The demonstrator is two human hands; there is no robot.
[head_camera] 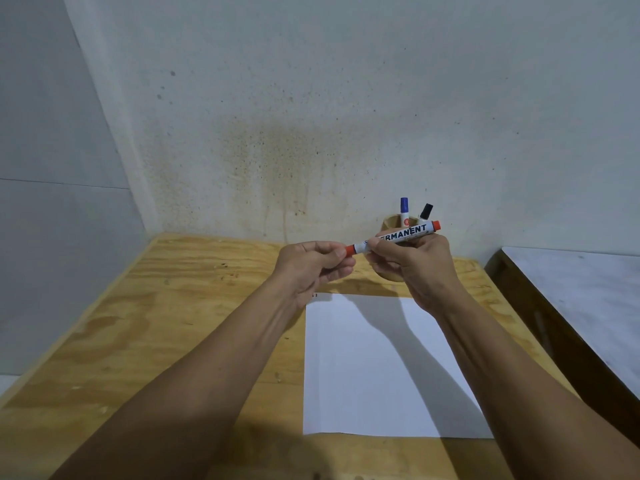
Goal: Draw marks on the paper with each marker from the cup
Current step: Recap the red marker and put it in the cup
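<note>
A red permanent marker (398,236) with a white barrel is held level in the air above the table. My right hand (417,268) grips its barrel. My left hand (313,266) pinches the red cap at its left end. Behind my hands stands a wooden cup (391,221), mostly hidden, holding a blue-capped marker (404,209) and a black-capped marker (426,211). A white sheet of paper (374,375) lies flat on the table below my forearms, with small red marks (314,295) at its far left corner.
The plywood table (156,323) sits in a corner against a stained grey wall (311,133). A second table with a pale top and dark edge (571,299) stands to the right, with a narrow gap between.
</note>
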